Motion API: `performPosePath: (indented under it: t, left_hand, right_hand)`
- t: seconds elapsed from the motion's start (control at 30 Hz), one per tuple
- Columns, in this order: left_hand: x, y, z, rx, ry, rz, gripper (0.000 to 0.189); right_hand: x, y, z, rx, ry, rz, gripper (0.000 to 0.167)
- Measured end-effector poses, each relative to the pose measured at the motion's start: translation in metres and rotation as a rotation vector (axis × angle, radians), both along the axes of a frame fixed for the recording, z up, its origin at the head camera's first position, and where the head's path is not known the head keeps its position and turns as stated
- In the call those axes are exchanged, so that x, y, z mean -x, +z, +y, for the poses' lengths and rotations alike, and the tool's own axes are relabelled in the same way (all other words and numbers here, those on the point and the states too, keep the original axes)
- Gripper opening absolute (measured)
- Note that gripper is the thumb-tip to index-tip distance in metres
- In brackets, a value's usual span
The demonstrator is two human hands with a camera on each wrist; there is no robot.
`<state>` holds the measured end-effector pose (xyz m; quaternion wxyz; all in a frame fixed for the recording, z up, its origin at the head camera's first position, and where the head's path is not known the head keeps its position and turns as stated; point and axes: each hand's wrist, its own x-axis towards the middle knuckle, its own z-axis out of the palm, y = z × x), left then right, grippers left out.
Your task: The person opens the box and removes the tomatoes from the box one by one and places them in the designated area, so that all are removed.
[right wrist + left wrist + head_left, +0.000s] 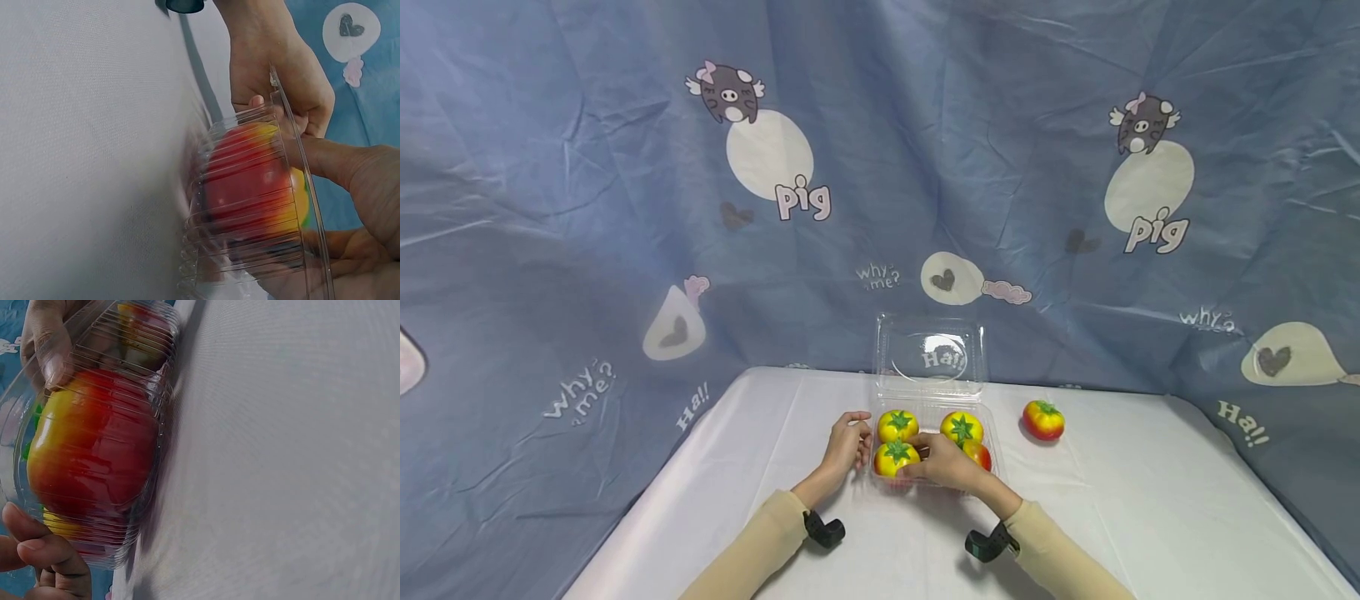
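A clear plastic clamshell box stands on the table with its lid raised at the back. Several red-and-yellow tomatoes with green leafy tops sit inside. My right hand reaches in over the front wall and pinches the front-left tomato between thumb and fingers. Behind it lies another tomato; at the right are a back tomato and a front one, partly covered by my hand. Loosely bent, my left hand stays beside the box's left wall, its fingers holding nothing.
One more tomato lies on the white tablecloth, right of the box. A blue printed curtain hangs behind the table, close to the raised lid. Dark bands are strapped round both wrists.
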<state>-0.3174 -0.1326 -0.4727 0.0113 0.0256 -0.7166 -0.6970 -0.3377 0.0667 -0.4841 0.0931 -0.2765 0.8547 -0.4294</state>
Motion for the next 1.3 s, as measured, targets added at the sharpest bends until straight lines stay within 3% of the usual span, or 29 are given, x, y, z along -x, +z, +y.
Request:
performPosePath:
  t: [0.33, 0.57, 0.63, 1.3]
  left_hand:
    - [-0.001, 0.000, 0.001, -0.001, 0.003, -0.014, 0.042]
    - [0.023, -0.031, -0.003, -0.002, 0.019, -0.020, 0.044]
    - [0.025, -0.035, -0.004, -0.007, 0.024, -0.012, 0.045]
    - [0.024, -0.034, -0.003, -0.006, 0.026, 0.001, 0.046]
  right_hand:
    - [-0.002, 0.001, 0.000, 0.007, -0.004, 0.023, 0.056]
    - [-0.002, 0.001, 0.001, 0.026, 0.003, 0.038, 0.053]
    - [-0.002, 0.000, 0.001, 0.032, 0.003, 0.045, 0.053]
    - [-0.001, 0.002, 0.005, 0.052, -0.021, 0.048, 0.056]
